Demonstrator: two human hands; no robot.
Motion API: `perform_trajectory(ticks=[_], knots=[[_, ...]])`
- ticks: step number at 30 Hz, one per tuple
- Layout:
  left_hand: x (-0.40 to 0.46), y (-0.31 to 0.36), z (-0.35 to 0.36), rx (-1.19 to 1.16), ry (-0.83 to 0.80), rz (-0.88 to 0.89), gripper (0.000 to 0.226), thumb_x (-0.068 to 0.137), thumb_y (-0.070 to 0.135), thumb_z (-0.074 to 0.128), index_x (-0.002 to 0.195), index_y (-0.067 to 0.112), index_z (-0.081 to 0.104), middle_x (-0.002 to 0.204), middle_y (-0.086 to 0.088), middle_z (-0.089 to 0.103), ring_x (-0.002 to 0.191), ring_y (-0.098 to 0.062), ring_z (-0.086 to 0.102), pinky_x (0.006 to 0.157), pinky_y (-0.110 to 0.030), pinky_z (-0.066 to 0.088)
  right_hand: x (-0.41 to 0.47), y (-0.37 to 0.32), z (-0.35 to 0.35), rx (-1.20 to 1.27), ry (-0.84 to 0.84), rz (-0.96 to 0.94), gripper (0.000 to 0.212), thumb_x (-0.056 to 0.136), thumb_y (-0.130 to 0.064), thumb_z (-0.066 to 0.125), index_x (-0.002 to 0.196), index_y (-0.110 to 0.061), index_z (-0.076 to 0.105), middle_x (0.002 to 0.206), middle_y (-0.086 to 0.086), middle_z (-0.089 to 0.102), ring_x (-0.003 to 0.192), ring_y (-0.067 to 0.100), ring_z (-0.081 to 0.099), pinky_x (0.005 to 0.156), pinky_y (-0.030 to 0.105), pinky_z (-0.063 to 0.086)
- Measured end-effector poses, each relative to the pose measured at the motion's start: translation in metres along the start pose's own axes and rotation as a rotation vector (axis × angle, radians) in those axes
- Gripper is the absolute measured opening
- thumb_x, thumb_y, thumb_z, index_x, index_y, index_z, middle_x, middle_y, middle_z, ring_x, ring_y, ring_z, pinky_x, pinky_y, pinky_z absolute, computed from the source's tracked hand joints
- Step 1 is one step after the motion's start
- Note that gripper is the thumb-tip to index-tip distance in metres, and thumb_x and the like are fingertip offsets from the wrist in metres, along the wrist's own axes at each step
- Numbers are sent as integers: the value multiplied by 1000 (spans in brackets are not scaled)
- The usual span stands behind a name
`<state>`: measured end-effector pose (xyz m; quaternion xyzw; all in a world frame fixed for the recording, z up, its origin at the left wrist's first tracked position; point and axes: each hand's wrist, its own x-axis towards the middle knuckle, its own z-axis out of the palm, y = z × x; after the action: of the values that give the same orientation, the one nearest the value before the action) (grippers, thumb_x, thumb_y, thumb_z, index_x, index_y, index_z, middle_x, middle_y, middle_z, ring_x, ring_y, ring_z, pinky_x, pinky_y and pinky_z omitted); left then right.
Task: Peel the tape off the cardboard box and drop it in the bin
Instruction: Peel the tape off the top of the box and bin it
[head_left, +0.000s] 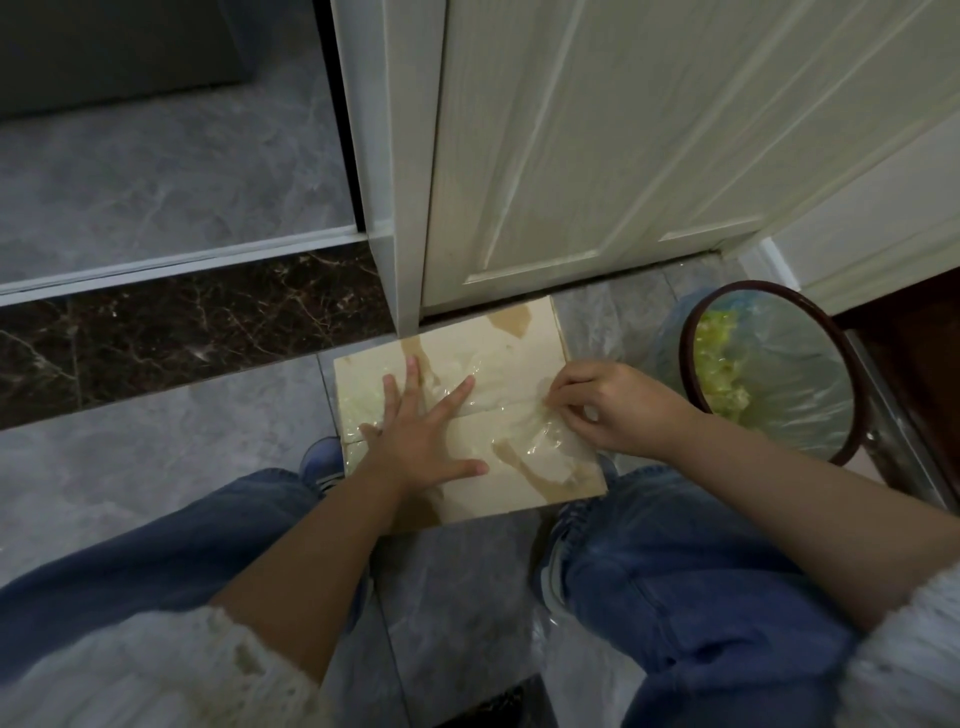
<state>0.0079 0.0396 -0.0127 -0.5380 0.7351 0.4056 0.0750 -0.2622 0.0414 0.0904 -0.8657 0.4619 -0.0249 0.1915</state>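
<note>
On the grey tile floor, between our knees, we see one cardboard box lying flat, its far edge near the white door. Our left hand presses down with fingers spread wide; our right hand pinches the clear tape near the box's right edge. One bin with a liner stands just right of the box. Glare makes the tape's edges hard to trace.

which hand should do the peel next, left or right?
Right. The right hand already pinches the tape at the box edge nearest the bin. The left hand lies flat, pressing the box down.
</note>
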Motion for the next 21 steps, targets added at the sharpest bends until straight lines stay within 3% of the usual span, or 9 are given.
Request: perform_trajectory(ticks=[5, 7, 9, 11, 17, 21], knots=[[2, 0, 2, -5, -1, -6, 115, 69, 78, 72, 139, 74, -18, 153, 9, -51, 147, -36, -38, 112, -79, 5, 4, -11, 0, -47, 6, 108, 55, 79, -67, 61, 94, -15, 72, 89, -4, 60, 75, 14, 57, 62, 30, 51], [1, 1, 1, -8, -6, -5, 114, 70, 77, 73, 143, 72, -16, 154, 9, -51, 147, -36, -37, 112, -79, 5, 6, -18, 8, -99, 44, 149, 53, 74, -69, 63, 81, -17, 63, 80, -5, 54, 68, 14, 50, 57, 26, 42], [0, 2, 1, -5, -8, -5, 114, 71, 76, 73, 144, 71, -15, 154, 8, -50, 147, -36, -37, 112, -79, 5, 7, -25, 19, -112, 70, 207, 46, 74, -61, 71, 75, -18, 53, 78, -6, 48, 67, 14, 47, 56, 26, 37], [0, 2, 0, -9, -6, -4, 114, 71, 76, 73, 144, 71, -15, 155, 8, -50, 147, -36, -37, 112, -79, 5, 9, -30, 25, -97, 65, 245, 39, 75, -43, 80, 74, -16, 52, 78, -5, 48, 69, 16, 48, 56, 30, 42], [0, 3, -1, -9, -15, -6, 114, 71, 76, 73, 143, 71, -16, 155, 6, -49, 147, -37, -37, 113, -80, 6, 14, -35, 26, 19, -5, 313, 10, 86, -18, 74, 84, -10, 68, 85, 2, 62, 77, 19, 59, 68, 35, 54], [-3, 6, -4, -23, -20, -9, 114, 73, 73, 74, 149, 66, -10, 156, 5, -48, 148, -37, -36, 114, -79, 6, 18, -37, 16, 255, 27, 533, 7, 87, -15, 75, 92, -12, 78, 86, -5, 71, 79, 7, 64, 82, 18, 50]])
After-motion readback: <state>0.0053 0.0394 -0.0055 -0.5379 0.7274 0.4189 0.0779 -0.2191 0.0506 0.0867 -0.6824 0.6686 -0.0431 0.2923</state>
